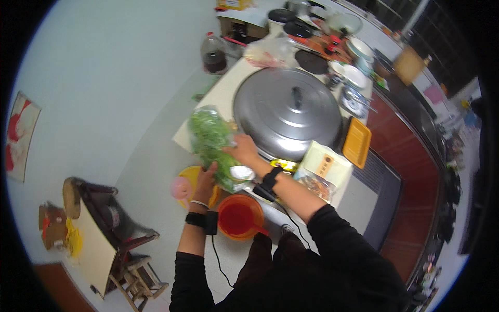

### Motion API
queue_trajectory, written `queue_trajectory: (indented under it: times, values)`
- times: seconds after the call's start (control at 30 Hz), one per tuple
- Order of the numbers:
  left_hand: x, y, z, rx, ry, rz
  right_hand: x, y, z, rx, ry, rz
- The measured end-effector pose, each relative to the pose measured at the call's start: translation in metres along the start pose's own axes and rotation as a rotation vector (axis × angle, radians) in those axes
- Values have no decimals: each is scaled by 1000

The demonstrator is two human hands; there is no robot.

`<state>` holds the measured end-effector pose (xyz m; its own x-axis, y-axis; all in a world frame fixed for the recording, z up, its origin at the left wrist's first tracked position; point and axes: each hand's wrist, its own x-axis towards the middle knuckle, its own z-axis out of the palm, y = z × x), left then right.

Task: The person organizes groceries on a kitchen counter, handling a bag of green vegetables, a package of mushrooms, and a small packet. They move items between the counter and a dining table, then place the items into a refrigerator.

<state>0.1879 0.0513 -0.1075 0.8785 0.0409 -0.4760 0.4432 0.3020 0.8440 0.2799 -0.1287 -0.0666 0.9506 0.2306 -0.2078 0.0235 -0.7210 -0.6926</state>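
A clear plastic bag of leafy green vegetables (212, 134) lies along the left edge of the table, with a white patch near its lower end. My left hand (206, 181) holds the bag's lower left side. From the other side, my right hand (243, 151) grips the bag near its middle, some fingers hidden or blurred. Just beyond my right hand sits a wide steel pan lid (273, 105) with a dark handle. By my right forearm lie a pale printed packet (317, 160), a clear pack of dried food (315, 186) and a yellow packet (284, 165).
Below the table edge stand an orange basin (259, 208) holding a red dipper (236, 218), and a yellow basin (193, 173) with a pink dipper (181, 188). An orange tray (357, 142) rests at the table's right. Bowls (355, 77) and a bottle of dark liquid (214, 56) are farther off.
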Motion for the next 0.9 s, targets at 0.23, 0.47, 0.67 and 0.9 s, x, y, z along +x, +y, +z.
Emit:
queue_trajectory:
  times: [0.23,0.47,0.67,0.9]
  values:
    - [27,3,7,-170,-88,82,-12,1,7,68,10,238]
    - [39,-4,1,-425,-149,-17,-10,-2,4,191,-68,205]
    - [-8,13,-21,-473,-273,88,-66,-40,4,166,128,-55]
    - [-60,-2,-41,-386,-213,139,-140,-82,-17,100,217,-295]
